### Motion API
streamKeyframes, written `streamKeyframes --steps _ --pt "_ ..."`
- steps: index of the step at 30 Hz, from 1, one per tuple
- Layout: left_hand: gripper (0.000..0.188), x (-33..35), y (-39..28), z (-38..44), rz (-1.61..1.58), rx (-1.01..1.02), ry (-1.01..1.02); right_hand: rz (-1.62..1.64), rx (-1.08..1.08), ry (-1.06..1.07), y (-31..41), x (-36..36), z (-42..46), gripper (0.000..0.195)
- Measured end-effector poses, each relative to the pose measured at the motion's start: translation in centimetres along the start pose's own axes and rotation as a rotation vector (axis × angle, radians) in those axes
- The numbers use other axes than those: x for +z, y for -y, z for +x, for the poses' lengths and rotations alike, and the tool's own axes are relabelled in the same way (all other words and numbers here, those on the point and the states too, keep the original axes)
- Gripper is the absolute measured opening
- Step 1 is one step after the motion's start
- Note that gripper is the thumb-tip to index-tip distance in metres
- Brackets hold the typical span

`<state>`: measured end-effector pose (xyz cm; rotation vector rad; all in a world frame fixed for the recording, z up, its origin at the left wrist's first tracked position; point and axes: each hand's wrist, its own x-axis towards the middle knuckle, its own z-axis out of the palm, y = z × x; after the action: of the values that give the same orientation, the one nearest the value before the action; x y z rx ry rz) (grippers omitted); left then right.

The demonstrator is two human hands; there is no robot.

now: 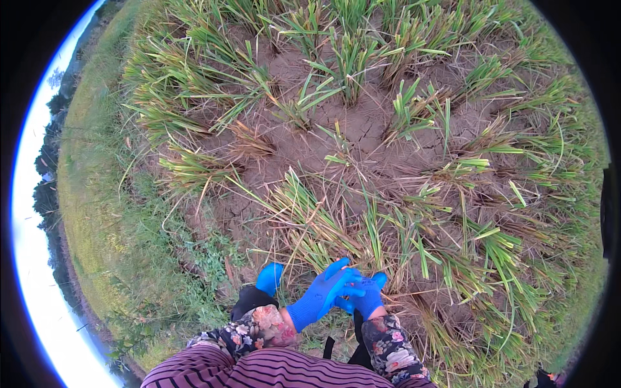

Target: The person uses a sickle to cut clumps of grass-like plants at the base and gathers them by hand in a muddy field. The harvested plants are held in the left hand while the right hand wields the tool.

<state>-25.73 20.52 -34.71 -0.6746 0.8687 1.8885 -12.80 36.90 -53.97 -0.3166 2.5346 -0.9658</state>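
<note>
My left hand [320, 296] and my right hand [367, 295] meet low in the middle, both in blue knit work gloves with brighter blue coated fingers. The left fingers are spread and lie across the inner side of the right glove, touching it. Whether they pinch the fabric is unclear. Most of the right fingers are hidden behind the left hand. Below the gloves are floral-print sleeves [398, 351]. Just beyond my hands lies a bundle of cut green stalks [310, 208], leaning over the ground.
Cut stubble clumps [351, 72] stand in rows across cracked brown soil [335, 111]. Blue toes of my footwear [270, 278] show on both sides of my hands. Low weeds and grass [194, 257] grow on the left. A partly visible dark object [543, 378] is at the lower right rim.
</note>
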Motion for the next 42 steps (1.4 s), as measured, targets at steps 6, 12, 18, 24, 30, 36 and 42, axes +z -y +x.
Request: streamKeyframes --steps 6,12,18,24,30,36,42 --pt "0.053 -4.1 1.1 0.2 0.019 0.458 -0.520 0.228 0.453 0.081 5.6 -5.9 -1.5 0.030" --pt "0.036 -0.8 -9.0 -9.2 0.230 0.828 -0.750 0.356 0.771 -0.054 5.6 -13.4 -1.3 0.039" --pt "0.030 -5.6 -9.0 -11.0 0.464 0.578 -0.881 0.086 0.656 -0.150 2.6 -17.3 5.1 0.035" --pt "0.028 -7.9 -11.5 -6.1 0.338 0.234 -0.572 0.754 0.932 -0.110 -1.0 -20.0 11.8 0.030" --pt "0.022 -9.5 -13.4 -5.7 0.305 0.252 -0.527 0.763 1.010 0.048 1.7 -27.0 17.2 0.028" --pt "0.023 -10.3 -14.0 -3.6 0.126 0.243 -0.667 0.700 0.972 -0.008 1.3 -29.7 23.3 0.029" --pt "0.024 -7.8 -14.4 1.2 -0.032 0.203 -0.599 0.736 1.033 0.064 -1.1 -30.9 27.0 0.025"
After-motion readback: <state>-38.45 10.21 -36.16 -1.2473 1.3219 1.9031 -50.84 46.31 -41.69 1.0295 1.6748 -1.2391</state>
